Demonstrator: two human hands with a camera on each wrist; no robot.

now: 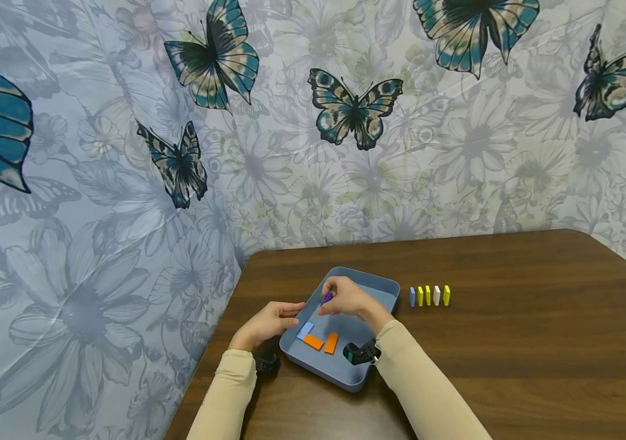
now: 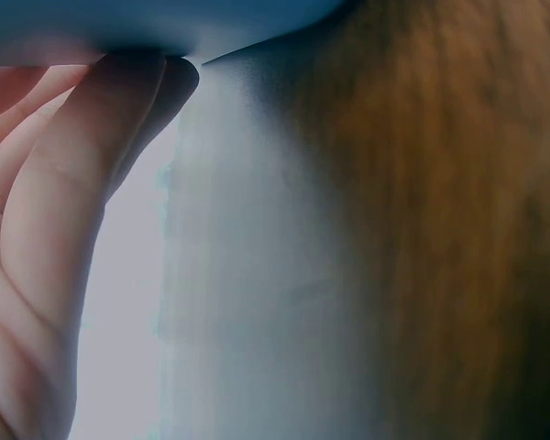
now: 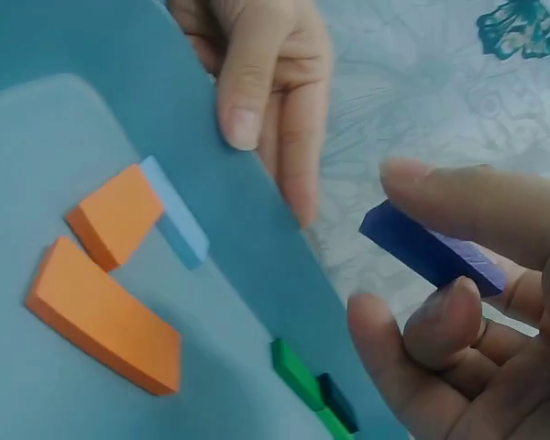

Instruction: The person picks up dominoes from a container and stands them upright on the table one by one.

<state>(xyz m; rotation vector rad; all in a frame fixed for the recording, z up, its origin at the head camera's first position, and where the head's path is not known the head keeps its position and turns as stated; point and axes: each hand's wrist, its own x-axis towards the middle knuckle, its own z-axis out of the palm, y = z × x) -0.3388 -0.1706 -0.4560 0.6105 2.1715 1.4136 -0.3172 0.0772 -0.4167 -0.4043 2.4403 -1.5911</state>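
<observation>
A grey-blue tray [image 1: 376, 292] lies on the table. My right hand [image 1: 350, 299] is over it and pinches a small purple block [image 3: 431, 247] between thumb and fingers, raised above the tray floor. At the tray's left edge, my left hand [image 1: 269, 322] grips the rim, thumb on the inner side and fingers outside. Inside the tray are a light blue block [image 3: 176, 215] against the wall and two orange blocks, one [image 1: 313, 341] close to the blue one and another [image 1: 331, 343] to its right. Farther along that wall lie green blocks [image 3: 297, 374] and a dark block [image 3: 338, 402].
Right of the tray, a row of upright blocks stands on the brown wooden table [image 1: 511, 330]: a blue block [image 1: 412, 297], yellow blocks [image 1: 420, 296] and a white block [image 1: 436, 296]. A butterfly-patterned wall covering [image 1: 291, 183] borders the table behind and on the left.
</observation>
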